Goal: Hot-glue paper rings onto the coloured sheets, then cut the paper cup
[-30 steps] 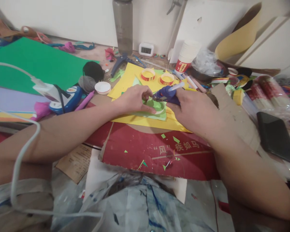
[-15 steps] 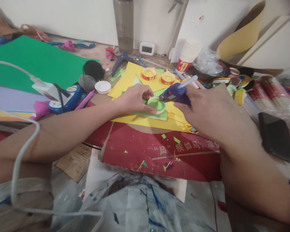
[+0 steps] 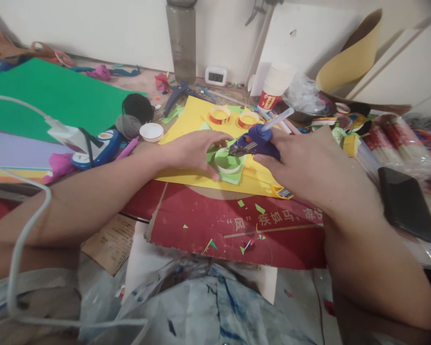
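Observation:
My right hand [image 3: 290, 158] is wrapped round a blue glue gun [image 3: 255, 141] with a clear glue stick at its back. The gun's nozzle points down at the inside of a pale paper ring [image 3: 228, 161]. That ring lies on green paper [image 3: 232, 180] over a yellow sheet [image 3: 179, 173]. At the ring's left side my left hand [image 3: 197, 151] has its thumb and fingers apart, with nothing visible between them. Two red and yellow rings, one on the left [image 3: 220, 115] and one on the right [image 3: 248, 120], lie behind.
A white cup bottom [image 3: 151, 132] and black yarn [image 3: 138, 108] lie left. Paper cups [image 3: 273, 88], a small clock [image 3: 216, 75] and a bottle [image 3: 181, 45] stand behind. A phone [image 3: 409, 203] lies right. Green scraps dot the red cardboard [image 3: 201, 215].
My left hand has opened away from the pale ring, its thumb and fingers now spread beside it. The glue gun stays in my right hand, its nozzle slightly farther left.

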The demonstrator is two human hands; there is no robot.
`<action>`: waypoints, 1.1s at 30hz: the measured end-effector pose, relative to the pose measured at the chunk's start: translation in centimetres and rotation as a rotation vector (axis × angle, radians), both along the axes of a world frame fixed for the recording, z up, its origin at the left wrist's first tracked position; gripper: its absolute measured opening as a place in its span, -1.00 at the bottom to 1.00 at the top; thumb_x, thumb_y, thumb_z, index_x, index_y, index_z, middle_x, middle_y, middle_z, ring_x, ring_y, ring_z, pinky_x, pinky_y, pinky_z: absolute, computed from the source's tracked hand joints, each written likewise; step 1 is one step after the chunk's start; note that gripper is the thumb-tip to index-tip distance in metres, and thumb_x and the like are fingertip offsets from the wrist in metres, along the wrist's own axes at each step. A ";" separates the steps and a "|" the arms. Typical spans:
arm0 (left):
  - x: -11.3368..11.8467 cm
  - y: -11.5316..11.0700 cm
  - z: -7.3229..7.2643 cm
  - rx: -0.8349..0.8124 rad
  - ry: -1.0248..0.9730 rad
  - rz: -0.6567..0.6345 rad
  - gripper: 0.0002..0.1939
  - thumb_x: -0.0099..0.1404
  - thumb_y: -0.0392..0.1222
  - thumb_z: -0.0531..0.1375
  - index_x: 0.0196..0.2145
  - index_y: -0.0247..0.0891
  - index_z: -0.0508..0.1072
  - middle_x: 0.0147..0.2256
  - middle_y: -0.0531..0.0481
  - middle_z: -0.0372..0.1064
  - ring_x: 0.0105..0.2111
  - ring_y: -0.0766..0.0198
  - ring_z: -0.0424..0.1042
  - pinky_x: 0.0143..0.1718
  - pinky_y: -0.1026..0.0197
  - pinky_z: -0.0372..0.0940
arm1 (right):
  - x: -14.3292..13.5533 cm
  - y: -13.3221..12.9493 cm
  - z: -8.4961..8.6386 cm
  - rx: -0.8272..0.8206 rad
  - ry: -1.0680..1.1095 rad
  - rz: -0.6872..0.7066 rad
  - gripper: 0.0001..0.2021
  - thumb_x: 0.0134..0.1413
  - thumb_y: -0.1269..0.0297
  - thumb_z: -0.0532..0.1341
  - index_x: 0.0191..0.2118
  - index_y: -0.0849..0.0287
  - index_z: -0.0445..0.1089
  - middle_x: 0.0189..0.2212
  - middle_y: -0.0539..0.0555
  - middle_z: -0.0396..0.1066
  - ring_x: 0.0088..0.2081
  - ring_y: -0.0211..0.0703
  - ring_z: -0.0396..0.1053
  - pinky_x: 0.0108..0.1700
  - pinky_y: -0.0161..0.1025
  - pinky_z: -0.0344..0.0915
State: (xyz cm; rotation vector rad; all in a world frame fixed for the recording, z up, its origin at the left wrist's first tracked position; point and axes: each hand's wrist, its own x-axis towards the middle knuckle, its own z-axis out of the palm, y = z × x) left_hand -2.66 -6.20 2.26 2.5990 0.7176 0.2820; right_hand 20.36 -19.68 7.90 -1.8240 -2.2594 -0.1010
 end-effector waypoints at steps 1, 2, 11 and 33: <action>-0.2 0.3 0.1 0.001 0.008 -0.017 0.00 -0.01 0.13 0.53 0.36 -0.06 0.37 0.22 -0.14 0.50 0.16 -0.07 0.48 0.20 0.02 0.27 | 0.0 0.1 -0.1 -0.005 0.013 0.003 -0.82 0.33 0.19 0.24 -0.08 0.16 0.49 -0.29 0.27 0.60 -0.20 0.23 0.56 -0.16 -0.01 0.35; -0.5 0.7 0.2 0.004 0.018 -0.031 0.02 -0.01 0.13 0.53 0.38 -0.05 0.35 0.23 -0.13 0.50 0.18 -0.07 0.47 0.22 0.02 0.26 | 0.0 0.1 -0.1 -0.012 0.022 0.005 -0.83 0.33 0.20 0.25 -0.10 0.16 0.48 -0.28 0.27 0.60 -0.20 0.23 0.56 -0.16 -0.02 0.34; -2.3 3.0 1.7 0.009 0.242 -0.001 0.08 0.08 0.30 0.41 0.46 -0.07 0.23 0.38 -0.14 0.32 0.35 -0.17 0.30 0.40 -0.08 0.11 | 0.2 0.4 -0.1 0.035 0.062 0.007 -0.89 0.30 0.23 0.27 -0.15 0.13 0.44 -0.24 0.25 0.61 -0.16 0.20 0.55 -0.18 -0.07 0.32; -0.9 1.6 0.2 0.023 -0.011 0.047 -0.22 0.09 0.34 0.39 0.13 -0.19 0.54 0.18 -0.23 0.50 0.18 -0.09 0.45 0.24 0.00 0.27 | 0.3 1.9 -2.5 0.126 0.147 0.058 -0.89 0.31 0.20 0.21 -0.20 0.09 0.43 -0.27 0.22 0.58 -0.18 0.15 0.47 -0.18 -0.05 0.34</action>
